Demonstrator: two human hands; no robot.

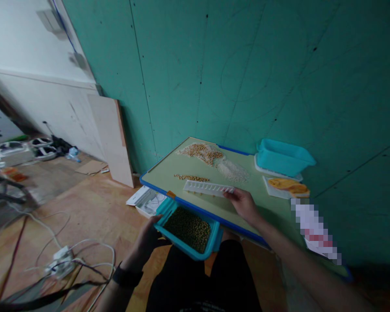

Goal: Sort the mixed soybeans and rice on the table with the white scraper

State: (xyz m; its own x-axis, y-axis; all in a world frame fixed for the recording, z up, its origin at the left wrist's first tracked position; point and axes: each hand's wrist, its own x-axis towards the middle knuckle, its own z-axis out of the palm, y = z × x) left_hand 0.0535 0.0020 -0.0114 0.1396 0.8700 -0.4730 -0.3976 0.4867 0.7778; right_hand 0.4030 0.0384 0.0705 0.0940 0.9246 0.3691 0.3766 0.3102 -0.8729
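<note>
Before a green wall (182,65), clamps fingers of the right hand (245,203) on a white strip (206,189) over a tabletop (167,171), fingers of the left hand (148,236) around a blue tub (213,243) of beans (188,227) near its edge.

The teal tub (216,236) partly hides the left hand's fingers (160,242).

Two turquoise tubs (214,242), one slotted tray (208,190)
</note>
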